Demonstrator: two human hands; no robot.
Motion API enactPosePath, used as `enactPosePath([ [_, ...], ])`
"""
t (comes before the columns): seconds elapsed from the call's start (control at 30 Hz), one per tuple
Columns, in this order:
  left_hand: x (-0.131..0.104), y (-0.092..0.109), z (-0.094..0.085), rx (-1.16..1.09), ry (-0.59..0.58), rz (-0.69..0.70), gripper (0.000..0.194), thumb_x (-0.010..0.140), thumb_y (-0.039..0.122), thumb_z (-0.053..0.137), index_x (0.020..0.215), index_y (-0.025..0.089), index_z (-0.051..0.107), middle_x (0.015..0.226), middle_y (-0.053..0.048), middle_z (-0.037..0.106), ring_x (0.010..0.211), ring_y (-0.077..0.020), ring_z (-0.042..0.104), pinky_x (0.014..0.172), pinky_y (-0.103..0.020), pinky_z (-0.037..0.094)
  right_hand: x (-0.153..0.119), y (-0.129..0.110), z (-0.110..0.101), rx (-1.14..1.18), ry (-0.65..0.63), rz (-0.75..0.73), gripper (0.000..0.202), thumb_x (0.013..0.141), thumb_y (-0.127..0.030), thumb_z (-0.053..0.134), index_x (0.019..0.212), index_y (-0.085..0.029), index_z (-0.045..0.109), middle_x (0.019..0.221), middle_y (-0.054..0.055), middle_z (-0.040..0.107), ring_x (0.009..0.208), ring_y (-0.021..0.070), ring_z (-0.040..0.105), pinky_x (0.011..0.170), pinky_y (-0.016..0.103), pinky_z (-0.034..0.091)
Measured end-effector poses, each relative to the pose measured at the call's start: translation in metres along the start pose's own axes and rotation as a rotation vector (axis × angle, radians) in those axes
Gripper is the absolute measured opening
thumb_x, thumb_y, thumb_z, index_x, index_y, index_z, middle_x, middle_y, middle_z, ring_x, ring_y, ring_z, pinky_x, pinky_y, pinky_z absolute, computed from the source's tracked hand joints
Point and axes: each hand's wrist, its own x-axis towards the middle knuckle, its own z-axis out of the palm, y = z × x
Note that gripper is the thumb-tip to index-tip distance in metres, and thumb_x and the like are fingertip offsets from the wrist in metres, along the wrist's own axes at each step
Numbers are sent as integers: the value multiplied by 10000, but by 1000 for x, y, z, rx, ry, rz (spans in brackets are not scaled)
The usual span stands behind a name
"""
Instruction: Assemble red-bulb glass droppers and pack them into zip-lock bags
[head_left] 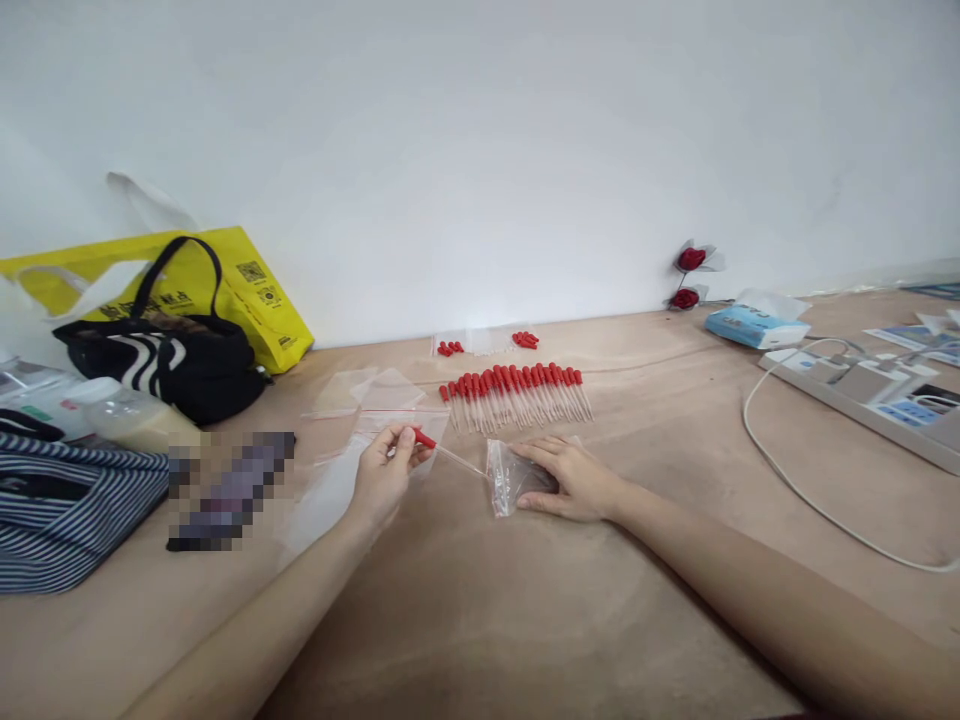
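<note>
The red bulb of one dropper (424, 438) is pinched between the thumb and fingers of the left hand (384, 470), and its thin clear tube is pointed to the right, slightly downward. The tip of the tube is brought to the mouth of a small plastic bag (499, 485); whether it is already inside cannot be told. This bag is covered by the right hand (574, 480), whose thumb and fingers are spread apart, so it seems to be pressed rather than pinched. What is contained in the bag is too unclear to be told. Just beyond the hands, a long row of droppers (499, 380) is laid out on the table (510, 620), with the red bulbs placed away from the person. In this row the bulbs appear to be already fitted, so that part can be judged as done. The insertion of the held dropper is judged to be only at its beginning, and the whole row is left outside the bag. To the left, flat plastic bags (330, 500) are spread, and they look unused. Farther back, near the wall (480, 150), two small groups of red bulbs (526, 341) are seen without tubes that can be made out.
</note>
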Motion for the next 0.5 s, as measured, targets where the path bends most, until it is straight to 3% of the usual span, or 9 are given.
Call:
enactPosePath([
  [0.23,-21,-12,13,57,-80,-16,406,615,474,643,842,151,547,750,0,606,709,-133,614,769,-309,485,5,-5,1,-37,-8,1,634,748,-538,516,1257,-177,408,1171,119,544,1077,243,481,876,399,364],
  [0.37,-32,-13,13,286,-271,95,264,722,380,562,878,168,553,828,-30,633,775,-156,610,767,-313,474,9,-7,2,-54,-13,8,628,753,-535,509,1256,-171,412,1143,120,560,1053,242,494,859,391,368],
  [0.5,-35,-12,18,476,-489,198,159,739,279,533,858,178,559,818,-26,623,770,-150,588,703,-277,470,12,-10,4,-64,-18,2,630,750,-548,505,1240,-160,433,1113,122,578,1037,236,505,857,387,365],
])
